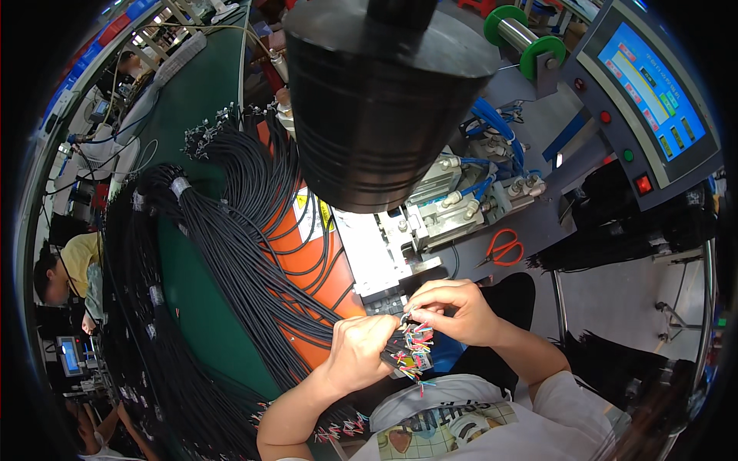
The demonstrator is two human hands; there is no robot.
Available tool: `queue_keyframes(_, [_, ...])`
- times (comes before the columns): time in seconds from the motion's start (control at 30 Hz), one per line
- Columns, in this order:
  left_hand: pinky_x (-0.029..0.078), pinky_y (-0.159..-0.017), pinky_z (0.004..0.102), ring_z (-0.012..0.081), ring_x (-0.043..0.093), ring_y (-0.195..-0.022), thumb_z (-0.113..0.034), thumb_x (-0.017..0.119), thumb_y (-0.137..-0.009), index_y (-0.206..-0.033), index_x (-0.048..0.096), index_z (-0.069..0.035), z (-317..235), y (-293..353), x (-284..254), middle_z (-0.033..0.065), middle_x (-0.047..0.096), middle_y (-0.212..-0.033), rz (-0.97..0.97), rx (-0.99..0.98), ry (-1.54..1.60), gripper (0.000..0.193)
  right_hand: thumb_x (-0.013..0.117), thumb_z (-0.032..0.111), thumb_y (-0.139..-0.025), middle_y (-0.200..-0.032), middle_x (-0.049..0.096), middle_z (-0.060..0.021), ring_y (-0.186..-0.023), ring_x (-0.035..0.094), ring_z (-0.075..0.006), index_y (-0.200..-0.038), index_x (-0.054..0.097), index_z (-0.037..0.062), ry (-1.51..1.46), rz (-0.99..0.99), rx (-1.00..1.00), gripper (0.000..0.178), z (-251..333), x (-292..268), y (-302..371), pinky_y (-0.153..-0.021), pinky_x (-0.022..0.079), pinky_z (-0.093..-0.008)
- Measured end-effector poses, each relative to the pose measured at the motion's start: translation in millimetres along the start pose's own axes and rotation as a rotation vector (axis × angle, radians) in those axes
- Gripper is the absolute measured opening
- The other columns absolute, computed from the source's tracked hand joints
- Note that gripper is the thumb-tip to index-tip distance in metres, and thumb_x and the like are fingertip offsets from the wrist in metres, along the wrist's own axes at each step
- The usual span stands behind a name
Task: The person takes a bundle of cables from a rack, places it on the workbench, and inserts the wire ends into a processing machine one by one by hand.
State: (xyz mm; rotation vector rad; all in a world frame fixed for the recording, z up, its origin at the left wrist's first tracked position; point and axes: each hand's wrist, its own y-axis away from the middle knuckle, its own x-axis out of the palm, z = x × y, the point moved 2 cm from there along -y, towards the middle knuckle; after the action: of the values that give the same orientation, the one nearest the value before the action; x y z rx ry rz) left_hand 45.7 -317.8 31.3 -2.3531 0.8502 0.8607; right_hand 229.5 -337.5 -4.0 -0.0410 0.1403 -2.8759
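Just in front of the machine my two hands meet over a small cable end. My left hand is closed on a black cable, with thumb and forefinger pinched near its tip. My right hand pinches the same end from the other side, its fingers curled. Coloured stripped wire ends fan out right below my fingers, in red, white, green and blue. The long bundle of black cables runs from the far left down under my left hand. My fingers hide most of the tip.
A large black cylinder hangs over the machine. Orange-handled scissors lie on the grey surface to the right. A control screen stands at far right, near a green wire spool. More cables cover the green table; co-workers sit at left.
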Motion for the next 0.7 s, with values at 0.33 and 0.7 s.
queue_keyframes(0.33, [0.049,-0.056,0.0375,0.0309,0.063,-0.061,-0.01,0.074,-0.062,-0.085,0.058,-0.002,1,4,4,0.012,0.062,-0.069,0.01,-0.003,-0.074,0.029,0.069,0.0,-0.084,-0.088,0.067,-0.0075,-0.067,0.059,-0.0039,-0.092,0.068,-0.0029,0.104,0.003,0.002,0.01,0,0,1,-0.053,0.042,-0.0167])
queue_keyframes(0.7, [0.05,-0.059,0.0329,0.0237,0.062,-0.064,-0.01,0.069,-0.067,-0.098,0.063,0.001,-5,9,6,0.0083,0.062,-0.079,-0.066,0.035,-0.247,0.034,0.067,0.006,-0.079,-0.079,0.059,-0.0078,-0.053,0.057,-0.0192,-0.086,0.062,0.002,0.663,-0.152,-0.347,0.01,7,10,1,-0.048,0.046,-0.0301])
